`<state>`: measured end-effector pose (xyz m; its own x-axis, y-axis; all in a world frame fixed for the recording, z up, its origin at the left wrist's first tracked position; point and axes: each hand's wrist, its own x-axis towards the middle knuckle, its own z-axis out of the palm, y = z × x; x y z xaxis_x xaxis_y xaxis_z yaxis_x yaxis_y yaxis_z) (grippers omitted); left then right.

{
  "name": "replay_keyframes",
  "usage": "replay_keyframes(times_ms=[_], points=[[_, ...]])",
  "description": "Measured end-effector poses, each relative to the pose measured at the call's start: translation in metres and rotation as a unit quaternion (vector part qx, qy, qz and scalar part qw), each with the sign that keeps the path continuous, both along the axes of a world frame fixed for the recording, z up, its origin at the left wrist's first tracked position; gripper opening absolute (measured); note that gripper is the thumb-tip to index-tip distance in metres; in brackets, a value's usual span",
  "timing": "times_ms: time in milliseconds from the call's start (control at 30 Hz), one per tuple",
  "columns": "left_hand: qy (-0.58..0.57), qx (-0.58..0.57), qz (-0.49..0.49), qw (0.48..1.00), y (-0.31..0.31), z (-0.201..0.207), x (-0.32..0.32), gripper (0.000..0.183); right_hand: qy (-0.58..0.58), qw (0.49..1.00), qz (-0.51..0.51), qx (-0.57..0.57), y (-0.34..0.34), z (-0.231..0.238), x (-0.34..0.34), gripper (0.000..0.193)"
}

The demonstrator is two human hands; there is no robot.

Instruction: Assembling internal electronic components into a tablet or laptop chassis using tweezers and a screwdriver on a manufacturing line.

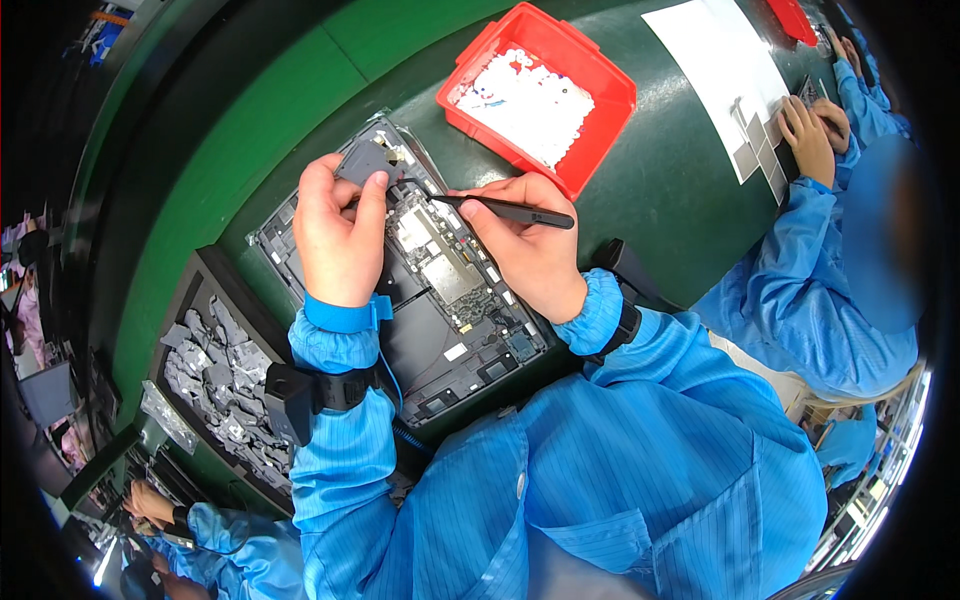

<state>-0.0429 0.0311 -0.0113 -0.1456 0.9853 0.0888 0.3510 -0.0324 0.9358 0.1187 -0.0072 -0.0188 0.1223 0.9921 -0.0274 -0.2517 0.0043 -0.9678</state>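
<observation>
An opened laptop-like device (405, 325) lies at an angle before me, its green circuit board, silver shields and black inner casing exposed. My left hand (342, 245), a blue strap around its wrist, is over its upper left part. Its fingers are curled with the thumb extended, by a dark grey plate (372, 152); what they grip is hidden. In my right hand (535, 250) is a black pair of tweezers (520, 211), held like a pen. The tweezers' tip points at the board's upper edge, close to my left thumb; whether it touches is too small to tell.
Beyond the device stands a red bin (605, 125) of small white pieces. A dark tray (262, 335) of grey parts sits at the left. A co-worker's hands (810, 135) are beside a white sheet (705, 50) at the right; another person's hand (150, 503) shows lower left.
</observation>
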Motion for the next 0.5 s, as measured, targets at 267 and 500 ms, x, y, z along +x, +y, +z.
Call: replay_keyframes(times_ms=[267, 500], points=[[0.001, -0.001, -0.002, 1.000, 0.0001, -0.0031, -0.0023, 0.030, 0.029, 0.999, -0.009, -0.017, -0.0009, -0.0021, -0.0022, 0.013], [-0.008, 0.000, -0.002, 1.000, 0.0002, 0.0013, 0.0007, 0.028, -0.122, 0.986, -0.005, 0.110, 0.0005, -0.0088, 0.0022, 0.013]])
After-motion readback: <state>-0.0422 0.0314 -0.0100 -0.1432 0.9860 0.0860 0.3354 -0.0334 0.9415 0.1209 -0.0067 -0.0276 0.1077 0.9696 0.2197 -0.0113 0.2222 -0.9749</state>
